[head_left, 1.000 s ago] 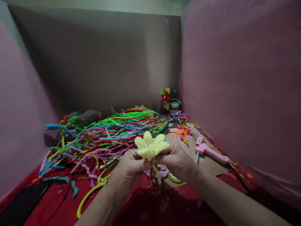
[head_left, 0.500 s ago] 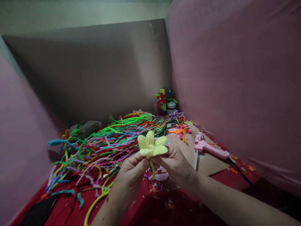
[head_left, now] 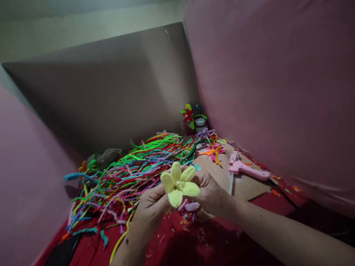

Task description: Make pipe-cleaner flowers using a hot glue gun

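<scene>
Hands (head_left: pixel 152 203) over red cloth (head_left: pixel 169 240) between pink walls (head_left: pixel 271 92)

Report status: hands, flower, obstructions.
Both hands on yellow flower, bloom facing camera. Glue gun lying to the right, clear of hands. Nothing blocking flower.

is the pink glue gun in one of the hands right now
No, the glue gun lies on the cardboard, while both hands are at the yellow flower.

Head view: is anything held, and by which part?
A yellow flower, held by the left hand and right hand from behind its petals; the exact grip point is hidden.
</scene>
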The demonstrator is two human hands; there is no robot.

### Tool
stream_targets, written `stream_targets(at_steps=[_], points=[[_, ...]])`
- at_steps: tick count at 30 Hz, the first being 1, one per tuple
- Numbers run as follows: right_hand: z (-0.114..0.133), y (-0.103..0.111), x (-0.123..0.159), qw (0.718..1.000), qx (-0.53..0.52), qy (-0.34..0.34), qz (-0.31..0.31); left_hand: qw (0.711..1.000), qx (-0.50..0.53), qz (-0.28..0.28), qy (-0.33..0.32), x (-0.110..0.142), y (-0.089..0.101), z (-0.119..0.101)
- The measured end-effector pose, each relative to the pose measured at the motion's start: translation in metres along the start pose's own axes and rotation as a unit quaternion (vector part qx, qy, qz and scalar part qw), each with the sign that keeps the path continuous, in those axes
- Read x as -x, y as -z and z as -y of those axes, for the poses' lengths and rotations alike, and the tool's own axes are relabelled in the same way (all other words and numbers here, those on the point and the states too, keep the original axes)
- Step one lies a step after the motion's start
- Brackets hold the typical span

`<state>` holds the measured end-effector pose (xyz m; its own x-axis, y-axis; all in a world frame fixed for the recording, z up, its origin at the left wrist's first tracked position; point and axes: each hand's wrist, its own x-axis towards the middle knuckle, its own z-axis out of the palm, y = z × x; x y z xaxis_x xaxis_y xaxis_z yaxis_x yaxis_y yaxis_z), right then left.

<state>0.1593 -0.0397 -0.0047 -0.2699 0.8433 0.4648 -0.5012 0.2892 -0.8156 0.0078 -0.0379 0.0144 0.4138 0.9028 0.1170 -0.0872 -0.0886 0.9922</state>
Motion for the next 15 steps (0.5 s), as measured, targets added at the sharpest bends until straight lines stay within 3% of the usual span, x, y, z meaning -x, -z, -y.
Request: stream_targets(at_steps=[6,9,11,15], points=[[0.013,0.006,-0.001,0.997,0.057,-0.011,0.055,0.997,0.072,-0.013,-0.03,-0.001,-0.004,-0.007],[0.019,0.029,-0.002,0.987,0.151,-0.047,0.004,0.993,0.087,-0.034,-0.069,-0.005,-0.001,-0.019],[0.022,0.044,0.002,0.948,0.31,-0.063,-0.023,0.991,0.086,-0.043,-0.088,-0.009,0.002,-0.026],[0.027,0.058,0.025,0.801,0.592,-0.077,0.048,0.99,0.108,-0.054,-0.074,-0.013,0.008,-0.023]])
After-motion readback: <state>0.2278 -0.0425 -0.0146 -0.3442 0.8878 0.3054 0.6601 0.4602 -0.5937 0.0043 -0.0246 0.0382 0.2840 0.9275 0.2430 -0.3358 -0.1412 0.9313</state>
